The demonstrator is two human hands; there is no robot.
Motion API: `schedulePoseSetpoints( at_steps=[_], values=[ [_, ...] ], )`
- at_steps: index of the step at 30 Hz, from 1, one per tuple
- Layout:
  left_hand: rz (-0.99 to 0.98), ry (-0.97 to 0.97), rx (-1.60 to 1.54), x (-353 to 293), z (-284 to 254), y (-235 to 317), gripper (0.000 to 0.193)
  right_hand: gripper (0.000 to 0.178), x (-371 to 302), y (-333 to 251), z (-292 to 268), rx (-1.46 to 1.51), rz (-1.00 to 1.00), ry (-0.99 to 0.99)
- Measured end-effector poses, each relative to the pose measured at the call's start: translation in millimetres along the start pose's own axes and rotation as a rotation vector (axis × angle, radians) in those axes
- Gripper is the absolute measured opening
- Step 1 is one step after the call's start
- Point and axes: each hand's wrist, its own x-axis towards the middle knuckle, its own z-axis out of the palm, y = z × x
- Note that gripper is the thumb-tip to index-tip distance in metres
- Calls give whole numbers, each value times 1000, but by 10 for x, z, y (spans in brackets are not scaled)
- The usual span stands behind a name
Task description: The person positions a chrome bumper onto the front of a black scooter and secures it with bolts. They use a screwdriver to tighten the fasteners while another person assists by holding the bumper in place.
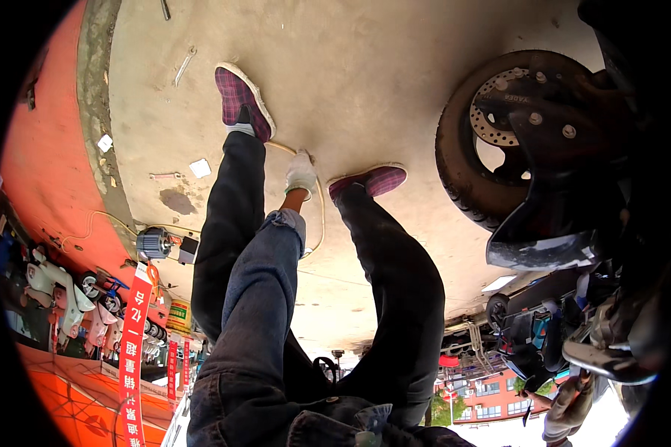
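Observation:
My left hand (300,174), in a white glove, reaches down between my two legs near the concrete floor. Its fingers are closed around a thin yellowish hose (323,216), which runs past my left shoe and curves back behind the hand. A denim sleeve covers that arm. My right hand does not show. To the right of my right shoe stands a scooter wheel (449,141) with a black tyre and a drilled brake disc (492,112).
A wrench (185,65) and a reddish tool (165,176) lie on the floor at left, near a white scrap (200,167). A grey motor (154,243) with a cable sits by the red paving. Parked scooters (71,298) and a red banner (134,343) stand beyond; another person (566,410) is lower right.

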Motion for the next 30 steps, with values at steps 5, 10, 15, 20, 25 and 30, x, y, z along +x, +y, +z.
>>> schedulePoseSetpoints(
  at_steps=[5, 10, 15, 20, 25, 30],
  values=[
    [-31, -142, -614, -530, -309, 503, 18, 39, 167, -37, 131, 86, -56, 101],
    [4, -514, -1236, -1654, -1603, 1826, 22, 33, 357, -225, 115, 311, -63, 164],
    [395, -719, -1398, -2668, -2968, 2786, 31, 30, 354, -267, -49, 447, -18, 183],
    [497, -645, -1193, -3141, -3378, 3406, 24, 32, 272, -174, -4, 480, -13, 222],
    [492, -590, -1109, -3002, -3177, 3507, 23, 30, 294, -188, 36, 468, 30, 222],
    [530, -583, -1024, -3037, -3049, 3598, 23, 28, 243, -196, 64, 491, 52, 274]
  ],
)
